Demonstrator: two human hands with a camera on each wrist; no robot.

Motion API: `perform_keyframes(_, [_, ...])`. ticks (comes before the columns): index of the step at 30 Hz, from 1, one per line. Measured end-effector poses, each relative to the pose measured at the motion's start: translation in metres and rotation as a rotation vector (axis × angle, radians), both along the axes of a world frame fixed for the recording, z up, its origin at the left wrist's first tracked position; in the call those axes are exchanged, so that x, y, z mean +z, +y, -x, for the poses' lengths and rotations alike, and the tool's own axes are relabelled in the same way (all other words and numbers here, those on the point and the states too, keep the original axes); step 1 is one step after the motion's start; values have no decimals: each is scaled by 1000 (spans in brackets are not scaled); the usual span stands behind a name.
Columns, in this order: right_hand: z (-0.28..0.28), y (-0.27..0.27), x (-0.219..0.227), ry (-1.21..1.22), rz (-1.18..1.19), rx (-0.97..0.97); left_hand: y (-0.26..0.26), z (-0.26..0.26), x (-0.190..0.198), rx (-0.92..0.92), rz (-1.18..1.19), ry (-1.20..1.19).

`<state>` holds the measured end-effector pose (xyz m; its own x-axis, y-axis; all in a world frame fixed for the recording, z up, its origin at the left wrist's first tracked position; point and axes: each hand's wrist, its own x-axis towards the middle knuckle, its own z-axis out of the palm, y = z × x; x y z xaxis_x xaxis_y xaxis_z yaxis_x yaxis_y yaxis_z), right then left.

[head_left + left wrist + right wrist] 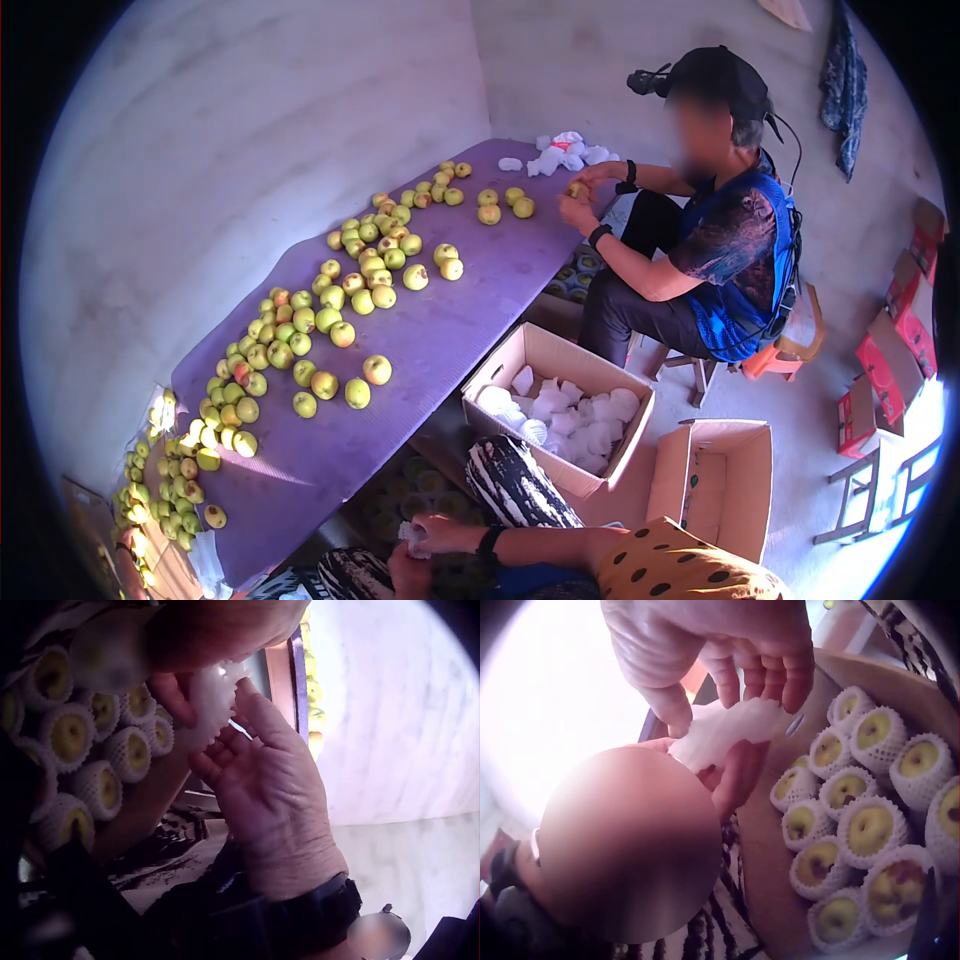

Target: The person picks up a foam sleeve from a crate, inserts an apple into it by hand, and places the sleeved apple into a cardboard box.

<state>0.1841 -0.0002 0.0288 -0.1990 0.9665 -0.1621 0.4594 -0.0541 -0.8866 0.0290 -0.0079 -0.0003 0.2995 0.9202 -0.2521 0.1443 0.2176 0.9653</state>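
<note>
Low in the head view, both hands meet at a white foam fruit net [413,540]. My right hand [450,533], with a dark band at its wrist, pinches the net [720,733] from above between thumb and fingertips in the right wrist view. From the other side my left hand [410,577] grips it, its fingers [746,769] curled beneath. The net looks squeezed flat, and no apple shows in it. Beside the hands, a cardboard box [769,900] holds rows of apples [873,831] in white foam nets.
Many loose apples [305,320] lie along the purple table [420,370]. A carton [560,475] of white foam nets [590,425] stands right of the table, near another carton [737,490]. Across from me a seated person [735,230] handles an apple. Red boxes [895,350] line the right wall.
</note>
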Motion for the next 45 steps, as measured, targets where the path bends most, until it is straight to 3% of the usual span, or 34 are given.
perform_keyframes(2, [-1, 0, 1, 7, -1, -9, 6, 2, -12, 205, 553, -759])
perform_keyframes(5, [1, 1, -6, -26, -61, -15, 8, 5, -21, 147, 516, -794])
perform_keyframes(8, [5, 6, -23, -81, -101, -4, 6, -5, -6, 187, 551, -861])
perform_keyframes(11, [6, 7, -16, -56, -41, -26, 4, -10, 2, 191, 501, -849])
perform_keyframes(13, [1, 6, -6, -116, -11, 13, 6, -3, -25, 56, 271, -591])
perform_keyframes(15, [8, 8, 2, -123, 16, 84, -3, 16, -18, -22, 10, -175])
perform_keyframes(17, [4, 8, 5, -106, 63, 54, -3, 1, 17, -180, -232, 375])
perform_keyframes(20, [0, 8, 9, -84, 78, 66, -1, -9, -3, 149, 257, -498])
perform_keyframes(24, [2, 9, 2, -26, -4, -22, 2, -7, 7, 237, 274, -465])
perform_keyframes(28, [4, 6, 6, -25, -16, -43, 6, -1, -15, 147, 127, -360])
perform_keyframes(30, [3, 8, 5, -23, -18, -52, 8, -3, -15, 200, 227, -455])
perform_keyframes(32, [4, 8, 0, -12, -21, -59, 8, -5, -11, 350, 472, -671])
perform_keyframes(38, [1, 7, 13, -69, -1, -30, 10, 3, -34, 350, 453, -666])
perform_keyframes(40, [2, 6, 13, -76, -18, -46, 11, 7, -35, 108, 41, -129])
perform_keyframes(42, [5, 5, 6, -71, -47, -54, 10, 6, -33, 26, -98, 16])
perform_keyframes(45, [5, 10, -5, 15, -67, -89, 8, -2, -27, 134, 113, -341])
